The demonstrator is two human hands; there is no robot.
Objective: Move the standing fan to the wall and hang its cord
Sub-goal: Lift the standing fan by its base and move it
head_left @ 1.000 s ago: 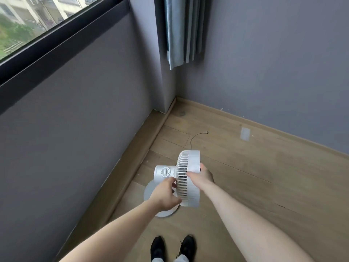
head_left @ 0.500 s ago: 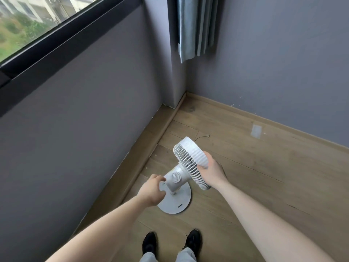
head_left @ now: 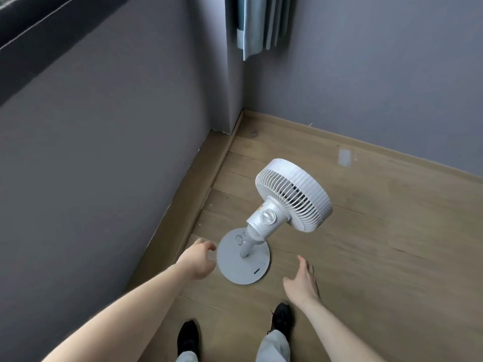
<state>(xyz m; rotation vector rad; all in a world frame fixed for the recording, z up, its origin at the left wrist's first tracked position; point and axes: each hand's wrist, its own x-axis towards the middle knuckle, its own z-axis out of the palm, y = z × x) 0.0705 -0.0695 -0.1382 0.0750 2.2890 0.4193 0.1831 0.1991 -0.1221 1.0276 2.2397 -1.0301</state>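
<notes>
fan (head_left: 283, 205) on wood floor (head_left: 366, 231) near grey wall (head_left: 104, 152), stem upright, head aimed right | curtain (head_left: 261, 22) up in corner | left hand (head_left: 197, 261), right hand (head_left: 300, 283) both loose, off it

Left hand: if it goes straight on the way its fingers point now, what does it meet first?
Probably the fan's round base. The left hand hovers open just beside the base's near-left rim, fingers aimed toward it. Depth is unclear from one view, so it might pass just above.
</notes>
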